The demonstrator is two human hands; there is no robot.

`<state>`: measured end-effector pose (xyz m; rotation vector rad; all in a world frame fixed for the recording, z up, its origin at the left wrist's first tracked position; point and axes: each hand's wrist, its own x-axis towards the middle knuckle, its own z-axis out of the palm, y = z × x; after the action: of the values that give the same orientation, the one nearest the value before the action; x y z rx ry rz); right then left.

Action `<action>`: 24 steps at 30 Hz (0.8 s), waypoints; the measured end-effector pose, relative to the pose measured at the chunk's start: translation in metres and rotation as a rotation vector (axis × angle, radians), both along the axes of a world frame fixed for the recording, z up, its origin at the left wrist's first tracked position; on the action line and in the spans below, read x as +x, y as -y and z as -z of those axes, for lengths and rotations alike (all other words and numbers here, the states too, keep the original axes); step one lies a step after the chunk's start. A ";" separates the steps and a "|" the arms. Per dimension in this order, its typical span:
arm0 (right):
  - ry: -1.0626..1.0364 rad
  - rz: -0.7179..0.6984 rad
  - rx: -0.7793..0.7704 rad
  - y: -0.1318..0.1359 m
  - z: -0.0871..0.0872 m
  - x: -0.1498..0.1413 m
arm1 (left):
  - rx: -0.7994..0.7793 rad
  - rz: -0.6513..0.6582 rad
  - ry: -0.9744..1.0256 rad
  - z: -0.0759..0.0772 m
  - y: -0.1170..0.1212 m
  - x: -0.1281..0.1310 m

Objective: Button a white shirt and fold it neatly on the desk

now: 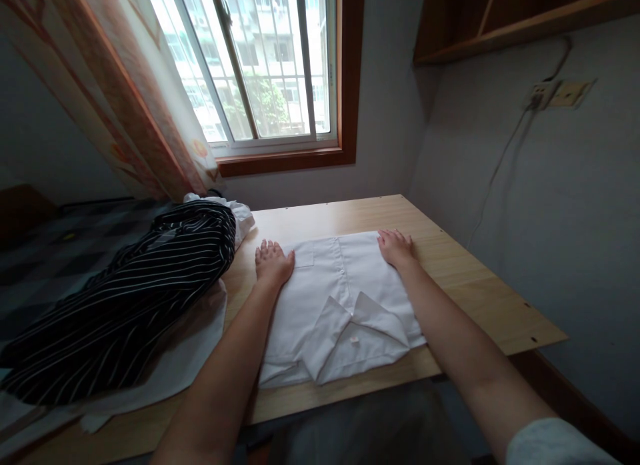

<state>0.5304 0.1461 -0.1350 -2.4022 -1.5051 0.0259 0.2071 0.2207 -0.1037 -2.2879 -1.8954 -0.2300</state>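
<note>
A white button-up shirt (320, 285), folded into a rough rectangle, lies front side up on a wooden board tabletop (480, 305). Its collar points towards me, and the button strip runs away from me up the middle. At the far left corner my left hand (274, 261) lies flat, fingers spread, partly on the shirt's edge and partly on the wood. My right hand (397, 247) rests at the far right corner, palm down with fingers stretched out over the edge. Neither hand grips anything.
To the left lies a heap of clothes, with a black garment with white stripes (165, 265) over white cloth (200, 345). Behind it is a checked bedspread (85, 231). A curtain (130, 85) hangs beside the window (270, 65). A cord (495, 171) runs down the right wall.
</note>
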 end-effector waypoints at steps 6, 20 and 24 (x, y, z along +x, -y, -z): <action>-0.022 0.094 0.135 0.004 -0.006 -0.001 | 0.110 0.325 0.090 -0.020 0.040 0.011; -0.548 -0.614 0.097 0.083 -0.084 -0.040 | -0.143 0.811 0.188 0.018 0.130 0.008; -0.422 -0.703 -0.051 0.113 -0.067 -0.062 | -0.116 0.824 0.211 0.017 0.129 0.010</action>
<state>0.4682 0.0331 -0.0678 -1.6294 -2.0309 0.6775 0.2166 0.0915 -0.1204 -3.1010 -0.9290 -0.4750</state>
